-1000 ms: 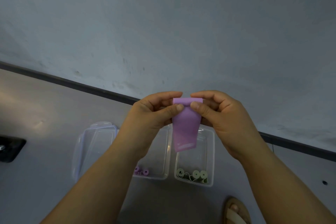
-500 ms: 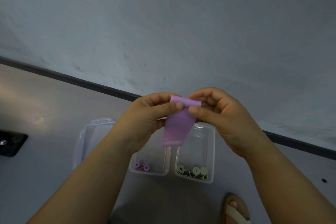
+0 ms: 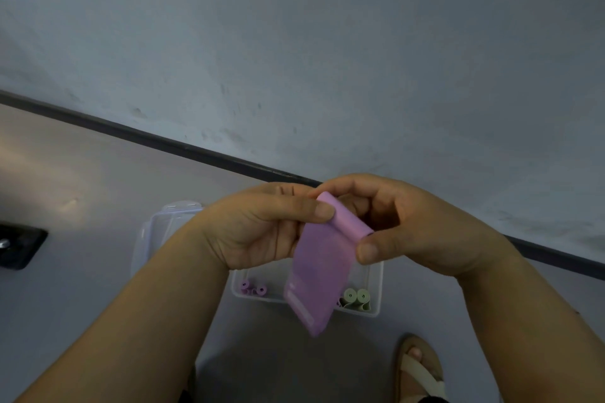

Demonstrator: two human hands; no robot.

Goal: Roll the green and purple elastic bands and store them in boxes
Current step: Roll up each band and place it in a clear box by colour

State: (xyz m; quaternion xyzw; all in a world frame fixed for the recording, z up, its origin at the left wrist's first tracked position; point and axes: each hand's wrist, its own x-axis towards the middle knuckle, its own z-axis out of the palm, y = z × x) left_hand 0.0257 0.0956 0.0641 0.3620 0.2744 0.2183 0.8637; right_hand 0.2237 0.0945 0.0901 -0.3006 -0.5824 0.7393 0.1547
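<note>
Both the left hand and right hand pinch the purple band by its rolled top (loose tail dangling) above the clear boxes.

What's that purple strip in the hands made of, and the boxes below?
The purple band looks like thin, matte rubber or latex: it hangs limp and rolls tightly. The boxes look like clear hard plastic: see-through walls with stiff, straight rims.

purple band, green rolls, beige sandal
</note>
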